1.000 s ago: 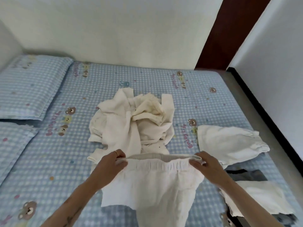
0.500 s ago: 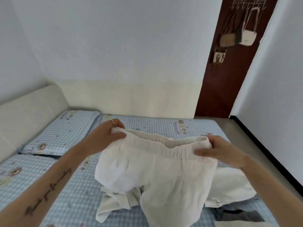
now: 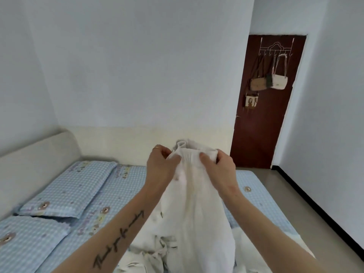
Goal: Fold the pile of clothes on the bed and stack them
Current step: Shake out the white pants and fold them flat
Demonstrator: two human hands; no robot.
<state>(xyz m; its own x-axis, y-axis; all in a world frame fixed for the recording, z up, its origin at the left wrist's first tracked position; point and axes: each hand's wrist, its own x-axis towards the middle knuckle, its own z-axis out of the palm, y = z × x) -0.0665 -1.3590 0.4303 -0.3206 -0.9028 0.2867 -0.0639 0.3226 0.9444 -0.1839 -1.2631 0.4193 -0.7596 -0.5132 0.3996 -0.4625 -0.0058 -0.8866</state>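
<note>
both hands, left hand (image 3: 160,168) and right hand (image 3: 218,166), fingers clamped on the bunched elastic waistband of one white cotton garment (image 3: 194,209), held up over the blue checked bear-print bed (image 3: 126,186). two pillows (image 3: 71,190); three bags (image 3: 265,83) on the door. sheet lettering and forearm tattoo unreadable.

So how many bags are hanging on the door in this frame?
3. A brown bag and a pale bag hang side by side from the hook rack; a small picture bag hangs below the brown one. More may be hidden behind them.
</note>
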